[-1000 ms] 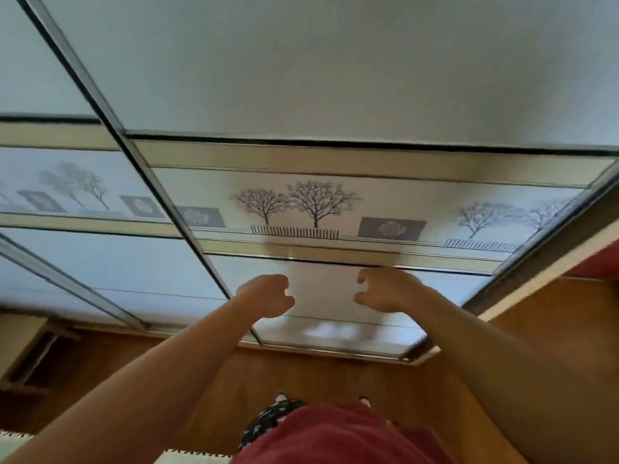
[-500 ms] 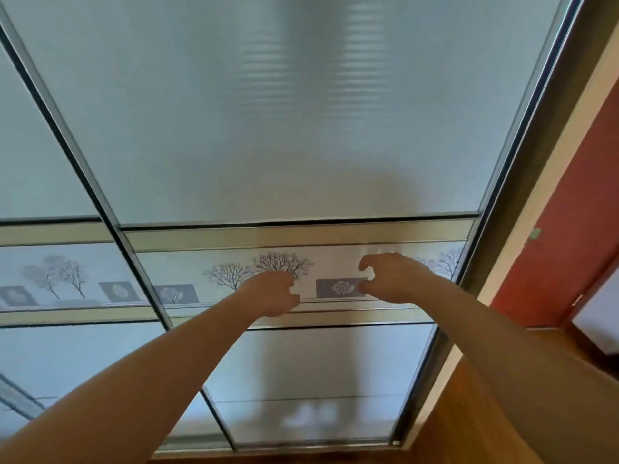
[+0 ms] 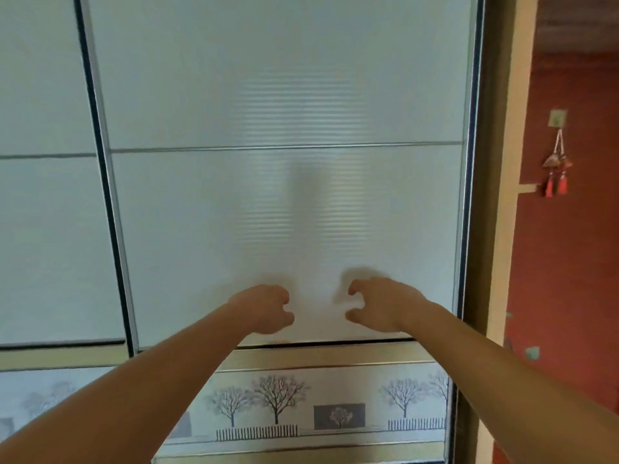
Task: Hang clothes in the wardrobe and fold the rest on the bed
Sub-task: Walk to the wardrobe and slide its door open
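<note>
Frosted wardrobe door (image 3: 268, 195), red wall (image 3: 569, 279) past right edge | left grip (image 3: 264, 308) curled together, empty | right grip (image 3: 378, 304) apart, empty

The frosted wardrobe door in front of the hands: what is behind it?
Nothing behind it can be seen. The wardrobe door is closed and frosted, and shows only a blurred reflection on its surface. Whatever is inside is hidden.
</note>
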{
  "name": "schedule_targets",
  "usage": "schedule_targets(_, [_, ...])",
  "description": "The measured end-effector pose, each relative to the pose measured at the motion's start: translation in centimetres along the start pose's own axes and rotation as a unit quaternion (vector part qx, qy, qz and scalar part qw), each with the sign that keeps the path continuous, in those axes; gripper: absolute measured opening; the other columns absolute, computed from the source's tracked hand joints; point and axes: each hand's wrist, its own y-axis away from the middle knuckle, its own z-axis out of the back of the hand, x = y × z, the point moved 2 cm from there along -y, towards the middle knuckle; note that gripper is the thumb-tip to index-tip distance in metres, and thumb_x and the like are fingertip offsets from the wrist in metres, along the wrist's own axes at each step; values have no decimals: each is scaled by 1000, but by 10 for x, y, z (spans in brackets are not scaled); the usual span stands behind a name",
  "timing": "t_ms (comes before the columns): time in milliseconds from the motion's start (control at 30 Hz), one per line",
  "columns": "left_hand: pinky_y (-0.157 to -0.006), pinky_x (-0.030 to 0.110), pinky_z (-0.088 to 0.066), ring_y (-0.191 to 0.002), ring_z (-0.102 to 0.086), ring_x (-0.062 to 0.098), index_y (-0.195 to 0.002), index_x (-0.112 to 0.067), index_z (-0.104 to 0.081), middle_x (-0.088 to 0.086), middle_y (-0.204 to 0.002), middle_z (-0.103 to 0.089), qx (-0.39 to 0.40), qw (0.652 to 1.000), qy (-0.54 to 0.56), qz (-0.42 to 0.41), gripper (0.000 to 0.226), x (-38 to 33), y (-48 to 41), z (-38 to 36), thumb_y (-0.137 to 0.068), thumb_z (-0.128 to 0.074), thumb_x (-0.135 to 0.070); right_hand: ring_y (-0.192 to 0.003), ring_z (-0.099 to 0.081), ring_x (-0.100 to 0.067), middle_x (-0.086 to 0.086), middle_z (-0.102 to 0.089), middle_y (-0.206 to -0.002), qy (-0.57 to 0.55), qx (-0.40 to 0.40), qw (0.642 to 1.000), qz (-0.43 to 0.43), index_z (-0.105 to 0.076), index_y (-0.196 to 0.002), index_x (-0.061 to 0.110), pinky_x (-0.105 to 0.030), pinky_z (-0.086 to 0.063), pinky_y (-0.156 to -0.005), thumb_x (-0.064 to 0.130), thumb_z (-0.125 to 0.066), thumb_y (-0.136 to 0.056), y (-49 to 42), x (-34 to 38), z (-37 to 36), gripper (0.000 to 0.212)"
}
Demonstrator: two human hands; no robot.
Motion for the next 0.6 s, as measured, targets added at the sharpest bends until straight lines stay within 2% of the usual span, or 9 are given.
schedule_targets(167, [-112, 40, -39, -136, -46, 22, -145, -30, -47, -2, -146, -51, -73, 997, -5, 11, 53, -1, 1, 64, -96, -52, -51, -132, -49, -24, 3, -46, -149, 24, -77, 997, 5, -37, -150, 39, -45, -45, -105, 59, -57, -91, -2, 5, 61, 66])
schedule_targets(300, [-108, 39, -42, -132, -49, 21, -141, -31, -49, -5, -142, -54, -122, 992, -20, 10, 48, -4, 0, 96, -97, -49, -51, -138, -36, -30, -5, -33, -153, 79, -153, 985, -4, -30, -152, 36, -49, -45, -103, 58, -57, -90, -8, -2, 88, 72])
schedule_targets(367, [-106, 38, -43, -132, -49, 20, -140, -31, -48, -6, -142, -53, -150, 988, -25, 4, 47, -5, -3, 104, -97, -48, -49, -147, -20, -33, -9, -15, -161, 109, -207, 972, -2, -19, -155, 36, -54, -42, -105, 56, -57, -90, -14, -8, 90, 78])
schedule_targets(467, [-95, 39, -46, -126, -49, 23, -137, -27, -49, -2, -137, -53, -230, 971, -71, -10, 43, -6, -7, 113, -98, -47, -44, -151, 23, -39, -7, 35, -161, 134, -213, 968, -7, 18, -154, 44, -68, -26, -112, 57, -60, -90, -27, -19, 77, 102])
schedule_targets(533, [-92, 38, -45, -125, -46, 26, -138, -24, -46, 4, -136, -49, -297, 945, -134, -20, 44, -6, -12, 115, -98, -48, -42, -146, 33, -42, -7, 49, -153, 142, -193, 971, -14, 32, -148, 47, -72, -21, -112, 60, -61, -89, -36, -22, 65, 110])
schedule_targets(600, [-97, 39, -42, -133, -36, 29, -142, -25, -41, 8, -146, -38, -352, 922, -160, -37, 52, -3, -18, 114, -95, -53, -43, -144, 33, -47, -10, 54, -149, 148, -191, 970, -19, 35, -147, 44, -73, -21, -111, 62, -60, -89, -44, -21, 54, 113])
